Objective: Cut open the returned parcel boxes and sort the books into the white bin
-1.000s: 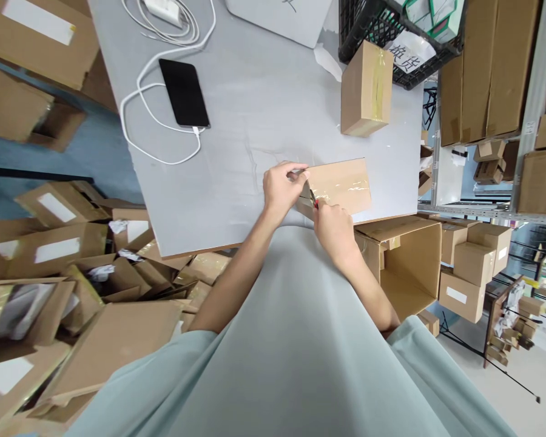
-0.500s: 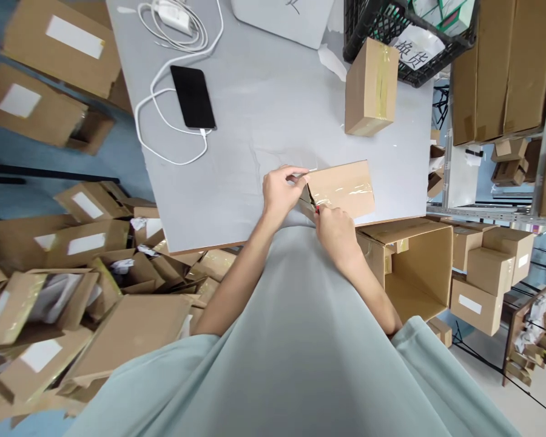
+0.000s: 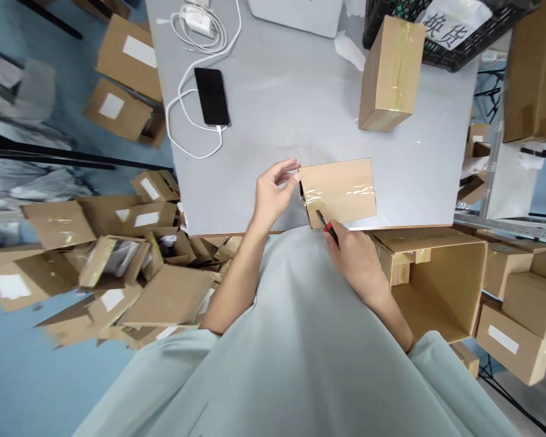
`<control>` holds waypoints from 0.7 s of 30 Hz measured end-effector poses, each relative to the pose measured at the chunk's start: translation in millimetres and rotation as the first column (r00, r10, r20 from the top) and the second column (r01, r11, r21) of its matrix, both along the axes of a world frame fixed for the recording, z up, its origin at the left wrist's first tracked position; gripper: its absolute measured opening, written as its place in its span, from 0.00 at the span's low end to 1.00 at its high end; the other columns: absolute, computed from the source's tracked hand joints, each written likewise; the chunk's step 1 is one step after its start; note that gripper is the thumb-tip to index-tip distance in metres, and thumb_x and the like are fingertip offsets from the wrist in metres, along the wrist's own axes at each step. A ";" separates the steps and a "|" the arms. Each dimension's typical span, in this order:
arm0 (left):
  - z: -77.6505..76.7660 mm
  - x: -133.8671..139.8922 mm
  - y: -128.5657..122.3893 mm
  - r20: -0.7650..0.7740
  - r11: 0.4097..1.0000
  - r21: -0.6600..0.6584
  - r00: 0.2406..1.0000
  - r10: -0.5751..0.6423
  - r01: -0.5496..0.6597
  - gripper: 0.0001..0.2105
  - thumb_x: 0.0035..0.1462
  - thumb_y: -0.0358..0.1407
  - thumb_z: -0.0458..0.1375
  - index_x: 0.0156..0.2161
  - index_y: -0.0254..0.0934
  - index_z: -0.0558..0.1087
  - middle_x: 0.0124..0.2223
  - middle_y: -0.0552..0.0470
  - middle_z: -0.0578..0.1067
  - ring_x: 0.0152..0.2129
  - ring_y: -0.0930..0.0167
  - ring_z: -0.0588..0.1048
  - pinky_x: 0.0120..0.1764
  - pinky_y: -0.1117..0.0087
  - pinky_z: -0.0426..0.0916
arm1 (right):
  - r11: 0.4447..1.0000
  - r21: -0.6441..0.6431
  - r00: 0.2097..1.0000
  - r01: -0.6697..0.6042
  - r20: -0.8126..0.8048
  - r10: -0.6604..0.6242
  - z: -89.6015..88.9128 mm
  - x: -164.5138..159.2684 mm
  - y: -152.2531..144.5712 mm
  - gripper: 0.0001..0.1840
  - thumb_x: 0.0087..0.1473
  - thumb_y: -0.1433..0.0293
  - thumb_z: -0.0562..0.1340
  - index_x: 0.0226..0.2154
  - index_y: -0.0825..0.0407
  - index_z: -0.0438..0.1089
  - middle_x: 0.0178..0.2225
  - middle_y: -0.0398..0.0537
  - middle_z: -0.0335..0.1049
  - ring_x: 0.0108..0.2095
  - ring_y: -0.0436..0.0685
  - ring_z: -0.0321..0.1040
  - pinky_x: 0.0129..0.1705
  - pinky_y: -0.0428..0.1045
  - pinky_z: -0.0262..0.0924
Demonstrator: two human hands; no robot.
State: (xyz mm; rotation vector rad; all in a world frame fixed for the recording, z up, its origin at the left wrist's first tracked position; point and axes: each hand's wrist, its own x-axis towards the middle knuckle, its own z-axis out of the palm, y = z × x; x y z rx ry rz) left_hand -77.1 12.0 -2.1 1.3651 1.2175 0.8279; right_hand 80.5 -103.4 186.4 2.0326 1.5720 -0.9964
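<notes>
1 small cardboard box (image 3: 339,188) lies at the front edge of the grey table (image 3: 273,91), right of the middle, its near side close to the rim and the person's shirt (image 3: 295,291). The left hand (image 3: 275,189) is at the box's far left corner, thumb and fingers slightly apart at the tips; whether they pinch the cardboard, I cannot tell. The right hand (image 3: 357,258) is closed around the red-and-black handle of a knife (image 3: 328,227), whose blade points at the near left part of the box top, beside shiny tape.

Bare table stretches left of the box to the phone (image 3: 212,97) and its white cord (image 3: 170,121), and right to the side edge. Beyond the box, a bare strip separates it from 1 taller taped box (image 3: 389,76), which stands just in front of the black crate (image 3: 455,57). Right of the person, 1 large open carton (image 3: 455,285) sits just beyond the front edge, leaving less room there.
</notes>
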 end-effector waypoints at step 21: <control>6.1 -17.5 -28.8 0.058 0.962 -0.089 0.966 -0.253 0.258 0.46 0.59 0.51 0.71 0.78 0.49 0.59 0.80 0.40 0.62 0.71 0.50 0.70 0.67 0.46 0.72 | 0.994 0.093 0.988 0.061 -0.148 -0.047 -33.0 2.9 7.5 0.30 0.76 0.67 0.52 0.76 0.51 0.60 0.51 0.56 0.86 0.46 0.66 0.84 0.49 0.55 0.72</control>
